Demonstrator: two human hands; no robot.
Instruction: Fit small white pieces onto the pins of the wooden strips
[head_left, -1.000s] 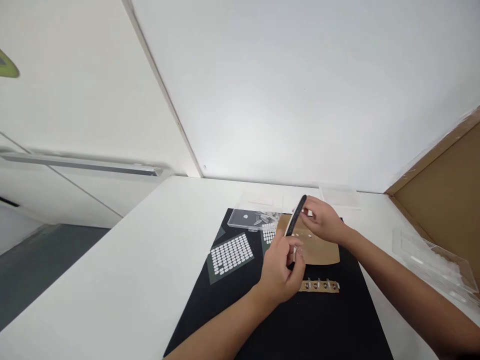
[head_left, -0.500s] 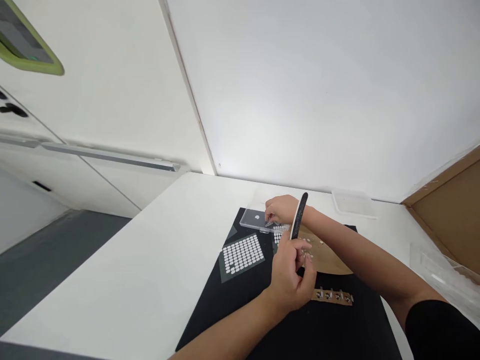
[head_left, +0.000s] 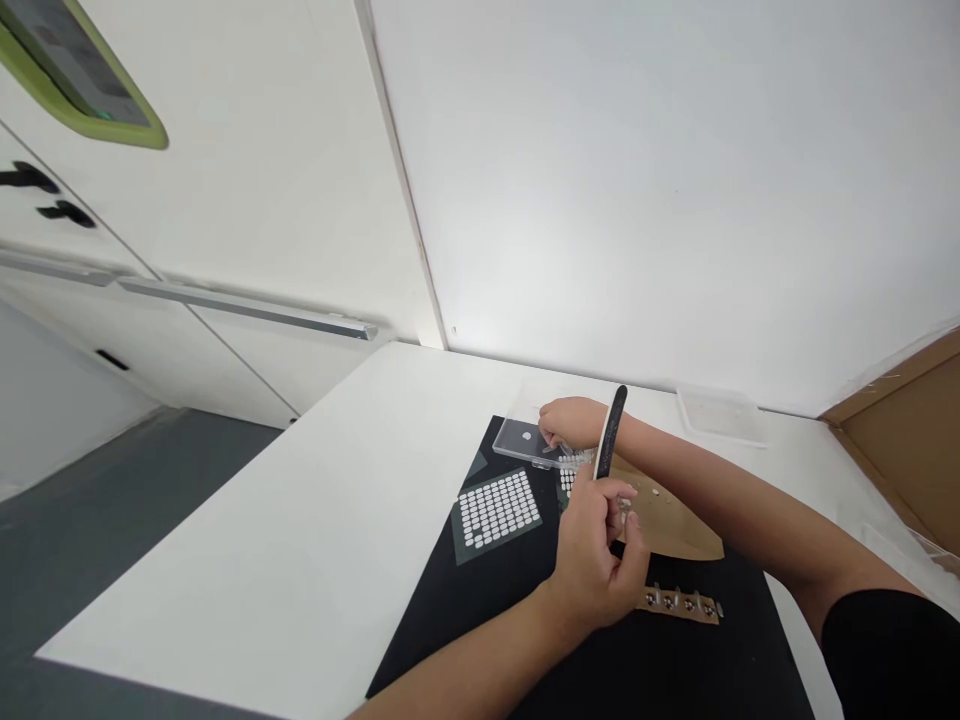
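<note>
My left hand (head_left: 598, 560) is closed around slim black-and-white tweezers (head_left: 611, 430), whose black end points up. Something tiny may sit between its thumb and forefinger, too small to make out. Beyond it, my right hand (head_left: 574, 422) reaches across into a shallow clear plastic box (head_left: 517, 440), its fingers bent down together among small clear pieces (head_left: 574, 458). What those fingertips hold is hidden. A sheet of white oval stickers (head_left: 499, 512) lies left of my left hand. Near that hand's wrist is a brown strip (head_left: 681, 604) carrying several small shiny metal parts with clear tabs.
A black mat (head_left: 480, 610) covers part of the white table (head_left: 300, 560). A brown rounded sheet (head_left: 667, 515) with small white bits lies under my right forearm. Clear trays (head_left: 721, 415) stand at the back right, near a cardboard box (head_left: 907, 430). A white wall rises behind.
The whole view has shifted, so the scene sits slightly further right. My right hand still reaches into the clear box, and my left hand keeps hold of the tweezers.
</note>
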